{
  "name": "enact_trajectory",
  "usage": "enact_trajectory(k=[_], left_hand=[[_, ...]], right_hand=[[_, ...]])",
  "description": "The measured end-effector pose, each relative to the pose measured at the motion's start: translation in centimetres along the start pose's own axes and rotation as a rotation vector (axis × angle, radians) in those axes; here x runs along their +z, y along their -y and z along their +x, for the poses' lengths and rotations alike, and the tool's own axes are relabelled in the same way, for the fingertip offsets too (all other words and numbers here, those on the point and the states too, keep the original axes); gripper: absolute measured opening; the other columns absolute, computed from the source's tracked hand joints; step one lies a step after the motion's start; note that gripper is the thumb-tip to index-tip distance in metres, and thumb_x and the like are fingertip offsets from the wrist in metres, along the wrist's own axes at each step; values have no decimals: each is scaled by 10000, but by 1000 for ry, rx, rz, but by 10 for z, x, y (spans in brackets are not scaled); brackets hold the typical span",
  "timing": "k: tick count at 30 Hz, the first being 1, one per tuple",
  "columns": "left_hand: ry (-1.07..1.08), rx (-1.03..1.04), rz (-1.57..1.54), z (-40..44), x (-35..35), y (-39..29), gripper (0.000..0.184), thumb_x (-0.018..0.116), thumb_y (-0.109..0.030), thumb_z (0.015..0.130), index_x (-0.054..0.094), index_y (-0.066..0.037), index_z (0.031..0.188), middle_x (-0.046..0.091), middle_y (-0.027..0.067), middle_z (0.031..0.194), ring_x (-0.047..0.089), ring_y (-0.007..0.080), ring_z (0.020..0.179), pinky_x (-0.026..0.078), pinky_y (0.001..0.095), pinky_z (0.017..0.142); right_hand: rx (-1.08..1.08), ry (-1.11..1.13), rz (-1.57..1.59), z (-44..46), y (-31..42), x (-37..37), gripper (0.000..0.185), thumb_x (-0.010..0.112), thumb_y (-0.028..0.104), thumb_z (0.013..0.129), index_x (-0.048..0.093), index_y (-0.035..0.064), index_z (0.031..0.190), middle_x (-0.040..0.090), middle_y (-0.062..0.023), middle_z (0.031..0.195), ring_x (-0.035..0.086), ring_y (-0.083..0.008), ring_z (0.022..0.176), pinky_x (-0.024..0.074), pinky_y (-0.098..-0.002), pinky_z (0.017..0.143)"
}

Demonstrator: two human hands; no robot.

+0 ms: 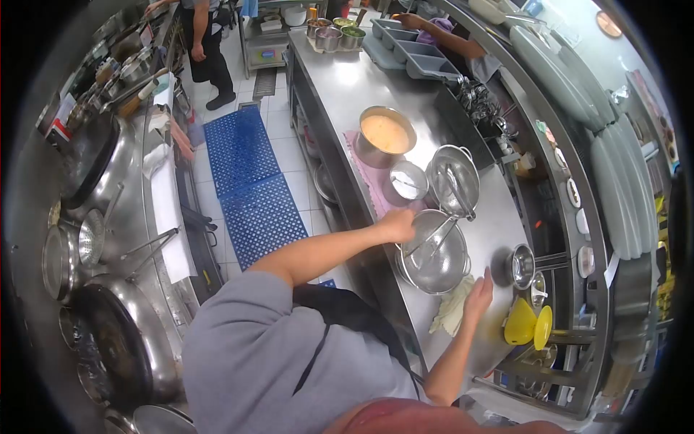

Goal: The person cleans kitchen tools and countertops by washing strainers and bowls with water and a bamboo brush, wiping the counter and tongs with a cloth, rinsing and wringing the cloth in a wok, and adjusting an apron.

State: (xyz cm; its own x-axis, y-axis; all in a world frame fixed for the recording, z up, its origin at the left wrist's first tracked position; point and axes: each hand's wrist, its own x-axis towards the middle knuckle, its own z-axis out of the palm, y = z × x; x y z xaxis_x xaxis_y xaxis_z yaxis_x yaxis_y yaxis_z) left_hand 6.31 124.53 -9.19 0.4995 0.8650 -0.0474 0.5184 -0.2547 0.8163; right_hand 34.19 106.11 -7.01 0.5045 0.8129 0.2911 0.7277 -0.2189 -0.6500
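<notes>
My left hand [397, 226] is closed at the rim of a metal colander [450, 264] on the steel counter, its fingers partly hidden. Metal tongs [438, 235] lie across that colander. Beyond it stands a second colander [461, 168] with a long utensil [454, 186] inside. A small metal pot [407, 184] and a larger pot of orange liquid [387, 137] are near them, by a pink cloth [367, 168]. My right hand [478, 295] is open, fingers stretched, just beside a pale crumpled cloth [452, 307], apparently holding nothing.
A metal bowl [520, 266] and yellow funnel-like containers [519, 322] sit on the right. Grey trays [431, 66] and pans of chopped food [353, 37] occupy the far end. Woks [112, 340] line the left. Two other people stand farther off; a blue mat [249, 166] covers the floor.
</notes>
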Motion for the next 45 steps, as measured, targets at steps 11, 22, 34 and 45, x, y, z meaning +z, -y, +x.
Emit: enact_trajectory(k=[11,22,34,45], left_hand=[[-77,14,4,-12,-22,-15,333,626,-154,787,667,-12,1086,687,274,1025,664,440,995,526,516,889],[-312,125,72,-13,-15,9,286,616,-221,808,679,-13,995,653,246,1084,640,442,1009,506,517,892],[52,33,35,-6,-34,20,489,683,-372,825,681,-14,1158,733,150,971,687,266,863,522,374,802],[-15,-47,-140,-16,-11,14,393,621,-180,834,658,2,1180,706,172,813,681,232,592,562,346,552]], right_hand=[[-827,432,-672,84,114,76,798,646,-46,721,470,183,1465,446,-153,1501,448,-406,1331,425,-513,1060],[-908,441,-991,96,96,67,190,567,153,879,707,106,998,683,-112,1133,652,-293,1079,454,-538,991],[-338,174,-603,-14,109,-52,323,659,143,872,611,43,1176,685,-179,931,674,-376,820,525,-465,701],[699,-164,569,-124,50,-12,380,752,250,864,659,-2,1133,559,15,638,448,-70,464,321,-240,431]])
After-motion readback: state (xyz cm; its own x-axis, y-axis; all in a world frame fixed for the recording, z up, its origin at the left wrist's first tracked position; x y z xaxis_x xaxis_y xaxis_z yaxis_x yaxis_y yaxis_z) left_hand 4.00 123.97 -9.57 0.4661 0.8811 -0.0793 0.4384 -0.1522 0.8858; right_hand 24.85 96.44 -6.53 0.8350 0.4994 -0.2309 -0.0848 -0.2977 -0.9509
